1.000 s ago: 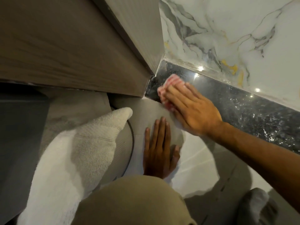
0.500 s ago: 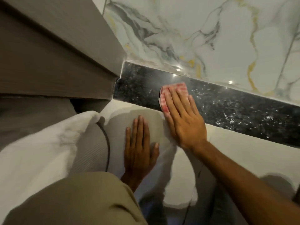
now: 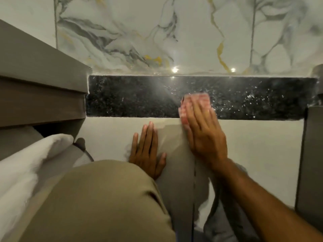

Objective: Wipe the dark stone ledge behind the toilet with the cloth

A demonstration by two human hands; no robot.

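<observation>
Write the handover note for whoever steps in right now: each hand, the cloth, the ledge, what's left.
Right hand: flat on the pink cloth, pressing it to the dark stone ledge, right of centre.
Left hand: open, palm down on the white surface below the ledge, holding nothing.
Done: cannot tell from this view which parts are wiped.
Left: white specks show on the ledge's right end; wipe there, then check the whole length.
</observation>
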